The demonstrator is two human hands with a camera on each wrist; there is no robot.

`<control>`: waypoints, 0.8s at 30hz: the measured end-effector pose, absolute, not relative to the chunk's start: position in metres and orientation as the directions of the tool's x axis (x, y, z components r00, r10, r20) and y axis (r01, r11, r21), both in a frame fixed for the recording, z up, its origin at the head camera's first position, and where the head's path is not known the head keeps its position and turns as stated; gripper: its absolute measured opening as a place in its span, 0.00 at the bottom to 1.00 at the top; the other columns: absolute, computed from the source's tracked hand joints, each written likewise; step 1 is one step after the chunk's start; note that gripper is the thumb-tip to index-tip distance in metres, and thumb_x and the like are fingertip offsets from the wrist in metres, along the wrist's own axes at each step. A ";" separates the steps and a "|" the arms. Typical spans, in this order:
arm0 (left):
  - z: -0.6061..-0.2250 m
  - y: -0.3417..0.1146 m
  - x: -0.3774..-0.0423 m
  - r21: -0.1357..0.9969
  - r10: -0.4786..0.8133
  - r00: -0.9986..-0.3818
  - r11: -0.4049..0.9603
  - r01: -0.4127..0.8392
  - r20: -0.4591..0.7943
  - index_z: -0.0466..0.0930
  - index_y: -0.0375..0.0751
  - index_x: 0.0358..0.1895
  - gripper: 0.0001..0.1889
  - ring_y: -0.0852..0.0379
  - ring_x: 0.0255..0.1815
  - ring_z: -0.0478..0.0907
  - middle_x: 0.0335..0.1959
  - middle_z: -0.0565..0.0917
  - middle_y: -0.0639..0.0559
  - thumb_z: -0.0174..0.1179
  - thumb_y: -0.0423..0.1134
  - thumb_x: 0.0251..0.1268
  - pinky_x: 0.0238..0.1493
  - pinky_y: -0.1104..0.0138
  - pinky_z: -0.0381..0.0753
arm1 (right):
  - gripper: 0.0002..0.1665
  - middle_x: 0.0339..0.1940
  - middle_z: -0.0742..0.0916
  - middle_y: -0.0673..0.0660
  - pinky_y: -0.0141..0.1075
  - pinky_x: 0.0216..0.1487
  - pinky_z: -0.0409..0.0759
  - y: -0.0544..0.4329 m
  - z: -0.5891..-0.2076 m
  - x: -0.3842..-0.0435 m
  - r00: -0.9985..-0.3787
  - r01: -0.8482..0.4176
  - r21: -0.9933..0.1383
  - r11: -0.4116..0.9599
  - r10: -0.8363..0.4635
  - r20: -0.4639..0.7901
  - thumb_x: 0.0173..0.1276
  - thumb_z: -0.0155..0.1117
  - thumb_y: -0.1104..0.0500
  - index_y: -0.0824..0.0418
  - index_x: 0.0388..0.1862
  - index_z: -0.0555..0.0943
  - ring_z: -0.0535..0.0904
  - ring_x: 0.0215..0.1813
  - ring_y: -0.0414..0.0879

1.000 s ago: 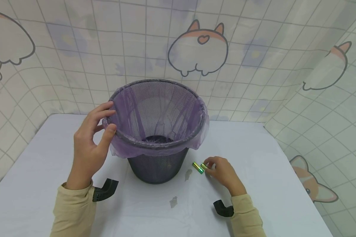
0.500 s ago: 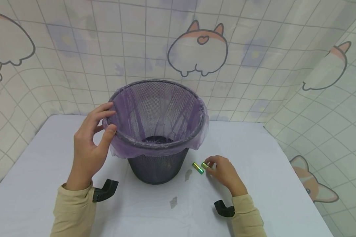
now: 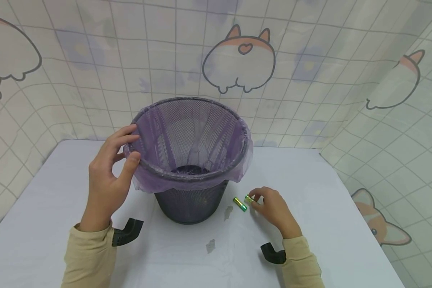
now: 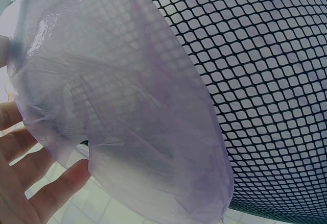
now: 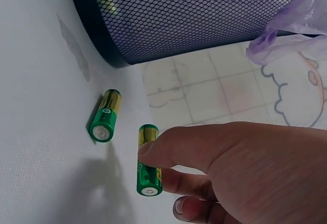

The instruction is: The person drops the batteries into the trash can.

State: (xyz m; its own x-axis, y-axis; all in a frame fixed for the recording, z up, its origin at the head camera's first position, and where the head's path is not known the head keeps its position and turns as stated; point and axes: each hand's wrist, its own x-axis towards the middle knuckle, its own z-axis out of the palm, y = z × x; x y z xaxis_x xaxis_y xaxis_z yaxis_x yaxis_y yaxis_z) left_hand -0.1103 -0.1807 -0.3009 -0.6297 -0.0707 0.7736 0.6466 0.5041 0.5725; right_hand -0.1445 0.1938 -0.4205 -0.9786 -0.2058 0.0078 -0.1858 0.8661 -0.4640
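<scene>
A black mesh trash can (image 3: 191, 206) stands on the table, lined with a thin purple plastic bag (image 3: 151, 182) folded over its rim. My left hand (image 3: 109, 176) holds the rim at its left side, thumb and fingertips over the edge; in the left wrist view, fingers (image 4: 61, 188) touch the hanging bag. To the right of the can, my right hand (image 3: 271, 208) pinches a green and gold battery (image 5: 148, 175) between thumb and fingers. A second matching battery (image 3: 240, 204) lies on the table just left of it, near the base of the can.
The white table (image 3: 173, 260) has two grey worn patches in front of the can. A tile-patterned curtain with cartoon corgis (image 3: 239, 60) hangs behind and at both sides. A black mount (image 3: 129, 232) sticks out from each wrist.
My right hand has shifted very slightly away from me and to the right with its battery, widening the gap to the other one. The left hand keeps its place on the rim.
</scene>
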 end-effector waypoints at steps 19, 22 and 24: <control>-0.301 -0.179 -0.110 0.578 -0.080 -0.629 0.498 0.647 0.774 0.78 0.32 0.54 0.16 0.59 0.66 0.72 0.63 0.78 0.45 0.57 0.35 0.66 0.53 0.83 0.73 | 0.13 0.34 0.85 0.52 0.32 0.27 0.68 0.193 -0.404 -0.140 -0.976 -0.216 -0.453 0.865 -0.206 0.072 0.60 0.67 0.63 0.57 0.45 0.85 0.70 0.29 0.42; -0.301 -0.179 -0.110 0.578 -0.082 -0.626 0.493 0.651 0.775 0.78 0.31 0.54 0.16 0.59 0.65 0.73 0.63 0.78 0.44 0.57 0.35 0.66 0.53 0.83 0.73 | 0.13 0.34 0.85 0.53 0.31 0.26 0.67 0.193 -0.401 -0.139 -0.976 -0.215 -0.458 0.862 -0.195 0.092 0.60 0.66 0.63 0.57 0.45 0.85 0.69 0.28 0.42; -0.301 -0.179 -0.110 0.577 -0.081 -0.625 0.490 0.653 0.777 0.78 0.31 0.54 0.16 0.59 0.65 0.73 0.63 0.78 0.44 0.57 0.35 0.66 0.53 0.83 0.74 | 0.13 0.35 0.85 0.53 0.31 0.25 0.67 0.192 -0.399 -0.138 -0.977 -0.214 -0.461 0.861 -0.187 0.106 0.60 0.66 0.63 0.58 0.46 0.84 0.69 0.28 0.42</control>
